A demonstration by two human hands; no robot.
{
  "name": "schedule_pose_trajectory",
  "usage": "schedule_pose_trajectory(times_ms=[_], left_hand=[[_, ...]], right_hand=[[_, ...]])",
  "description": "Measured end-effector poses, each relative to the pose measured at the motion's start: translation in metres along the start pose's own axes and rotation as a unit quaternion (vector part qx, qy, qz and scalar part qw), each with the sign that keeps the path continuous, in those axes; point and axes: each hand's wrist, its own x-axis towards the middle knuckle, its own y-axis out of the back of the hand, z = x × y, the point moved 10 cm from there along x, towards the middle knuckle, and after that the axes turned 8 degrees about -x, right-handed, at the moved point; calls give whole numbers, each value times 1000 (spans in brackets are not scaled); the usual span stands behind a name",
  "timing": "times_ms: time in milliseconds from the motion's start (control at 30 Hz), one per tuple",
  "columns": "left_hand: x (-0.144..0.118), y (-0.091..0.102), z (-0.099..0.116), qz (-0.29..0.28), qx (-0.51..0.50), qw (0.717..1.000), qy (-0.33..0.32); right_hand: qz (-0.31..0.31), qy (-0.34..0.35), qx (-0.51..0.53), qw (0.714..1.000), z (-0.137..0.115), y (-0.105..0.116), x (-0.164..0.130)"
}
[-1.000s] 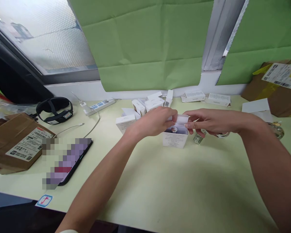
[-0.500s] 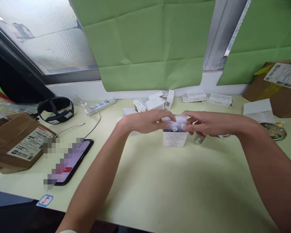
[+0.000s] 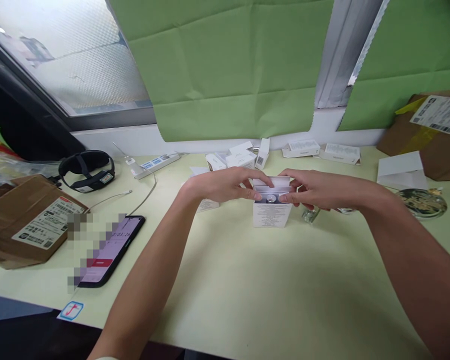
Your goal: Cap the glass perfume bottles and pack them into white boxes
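White box (image 3: 271,216) stands upright between left hand (image 3: 232,184) and right hand (image 3: 311,190)

The box is on the pale table (image 3: 270,285), its printed side facing near and its top open, with a flap (image 3: 279,182) raised on the far side. A round, shiny top (image 3: 271,198) shows inside the opening.

The left hand is at the box's upper left, thumb by the near rim and forefinger reaching to the flap; whether it grips or only touches, I cannot tell. The right hand grasps the upper right edge, thumb at the rim and fingers bent around the outer side.

A small glass bottle (image 3: 309,215), partly hidden, lies just right of the box, under the right hand. Other white cartons (image 3: 242,159) lie farther back. A phone (image 3: 112,252) lies well to the left.
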Motion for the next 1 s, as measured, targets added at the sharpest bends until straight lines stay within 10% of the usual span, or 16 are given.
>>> schedule_pose_trajectory(times_ms=[400,1000], left_hand=[[0,-1,-4,-12,-7,1000,-2],[6,5,16,75,52,994,-54]], right_hand=[[130,11,-120,984,-1,16,18],[48,26,-36,998,-11,13,-2]])
